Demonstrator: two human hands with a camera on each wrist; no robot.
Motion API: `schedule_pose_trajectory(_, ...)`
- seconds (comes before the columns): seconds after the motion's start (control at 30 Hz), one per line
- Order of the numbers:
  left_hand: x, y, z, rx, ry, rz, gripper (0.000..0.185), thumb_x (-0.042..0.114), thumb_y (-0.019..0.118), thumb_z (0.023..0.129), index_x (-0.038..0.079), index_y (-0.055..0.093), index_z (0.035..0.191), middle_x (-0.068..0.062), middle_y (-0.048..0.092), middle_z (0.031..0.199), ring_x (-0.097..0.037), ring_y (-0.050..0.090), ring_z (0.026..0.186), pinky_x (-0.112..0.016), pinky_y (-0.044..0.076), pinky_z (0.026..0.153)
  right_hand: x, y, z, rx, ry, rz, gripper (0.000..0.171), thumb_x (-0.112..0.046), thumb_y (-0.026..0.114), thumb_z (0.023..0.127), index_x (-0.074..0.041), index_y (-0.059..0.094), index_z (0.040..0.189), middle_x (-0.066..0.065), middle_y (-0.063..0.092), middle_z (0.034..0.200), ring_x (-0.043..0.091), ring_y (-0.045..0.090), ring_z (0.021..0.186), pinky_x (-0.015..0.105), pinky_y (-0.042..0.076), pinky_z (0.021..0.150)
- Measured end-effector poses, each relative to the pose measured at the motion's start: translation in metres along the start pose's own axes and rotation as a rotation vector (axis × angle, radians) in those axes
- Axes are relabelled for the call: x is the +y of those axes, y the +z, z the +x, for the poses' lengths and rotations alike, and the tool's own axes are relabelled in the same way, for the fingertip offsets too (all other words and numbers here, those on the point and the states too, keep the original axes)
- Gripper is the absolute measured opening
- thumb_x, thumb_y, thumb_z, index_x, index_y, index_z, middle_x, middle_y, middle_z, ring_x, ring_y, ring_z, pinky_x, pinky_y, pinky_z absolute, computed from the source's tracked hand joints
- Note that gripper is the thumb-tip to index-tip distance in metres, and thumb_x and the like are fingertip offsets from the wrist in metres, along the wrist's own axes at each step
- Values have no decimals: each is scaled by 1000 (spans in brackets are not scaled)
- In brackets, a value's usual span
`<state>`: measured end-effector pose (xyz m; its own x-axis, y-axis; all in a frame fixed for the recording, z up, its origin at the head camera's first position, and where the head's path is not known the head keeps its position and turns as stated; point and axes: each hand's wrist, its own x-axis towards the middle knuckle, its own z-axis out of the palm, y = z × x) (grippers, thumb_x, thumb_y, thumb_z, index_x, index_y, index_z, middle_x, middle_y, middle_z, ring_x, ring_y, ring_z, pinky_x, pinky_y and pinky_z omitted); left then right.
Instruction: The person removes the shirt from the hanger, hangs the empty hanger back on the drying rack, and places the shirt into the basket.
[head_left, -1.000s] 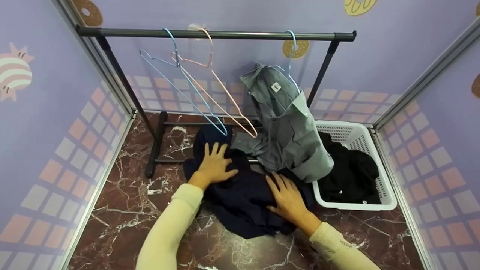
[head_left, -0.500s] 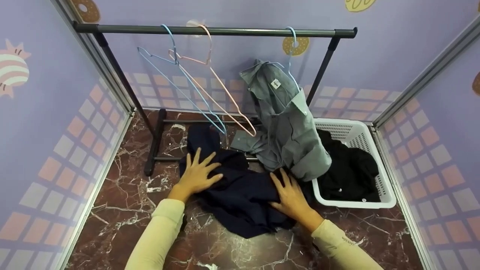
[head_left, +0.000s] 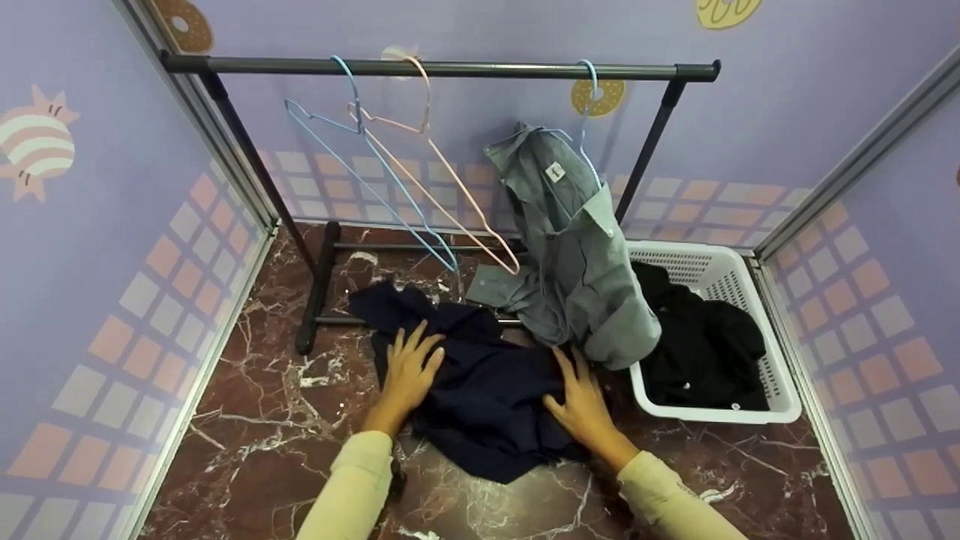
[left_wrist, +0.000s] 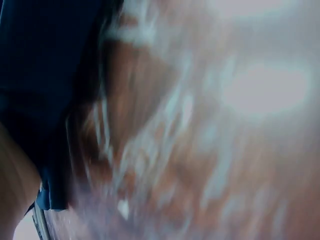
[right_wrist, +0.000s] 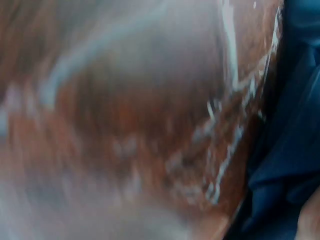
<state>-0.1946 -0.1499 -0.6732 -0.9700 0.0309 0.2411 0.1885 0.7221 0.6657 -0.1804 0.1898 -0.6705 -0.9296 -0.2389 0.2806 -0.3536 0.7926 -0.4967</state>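
Laundry first: the white basket [head_left: 780,390] on the right holds a black garment [head_left: 705,349] heaped inside, part of it spilling over the near-left rim. I see the basket tucked into the far right corner, close against the wall frame.

On the marble floor [head_left: 255,420] lies the navy garment [head_left: 487,390], crumpled, between the rack's base and me. Its right edge lies just beside the basket's left wall. Above it, the clothes rack [head_left: 450,69] carries a blue hanger [head_left: 375,180] and a pink hanger [head_left: 442,172], both bare, and a grey shirt [head_left: 577,262] on a third hanger, its hem drooping down next to the navy cloth. Open floor shows on the left and in the near strip (the wrist views are blurred, showing only marble and dark blue fabric [left_wrist: 35,75]).

My left hand [head_left: 409,371] lies flat on the left part of the navy garment, fingers straight and slightly spread, pointing far. My right hand [head_left: 581,401] presses on its right part, fingers also straight and apart, just below the grey shirt's hem. Both cream sleeves reach in from the near edge.
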Motion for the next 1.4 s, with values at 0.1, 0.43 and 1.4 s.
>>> schedule_pose_trajectory(0.1,9,7,-4,53,-3,-98,38,32,49,108,16,65,138,-18,46,159,-62,28,146,-85,17,113,0,0,-3,19,30,120,78,-20,70,88,-16,38,160,26,37,161,55,47,136,70,43,105)
schedule_pose_trajectory(0.43,40,39,-15,209,-17,-332,41,23,44,108,16,60,144,-22,53,153,-55,38,145,-84,15,113,-5,1,-5,101,30,426,63,-17,60,101,-11,38,160,19,40,163,39,38,150,29,28,124)
schedule_pose_trajectory(1.4,129,59,7,235,186,-581,52,6,46,105,7,43,156,-12,50,158,-31,48,144,-42,39,122,-61,2,36,73,-47,735,78,-7,67,93,4,28,160,29,26,166,48,25,153,61,21,125)
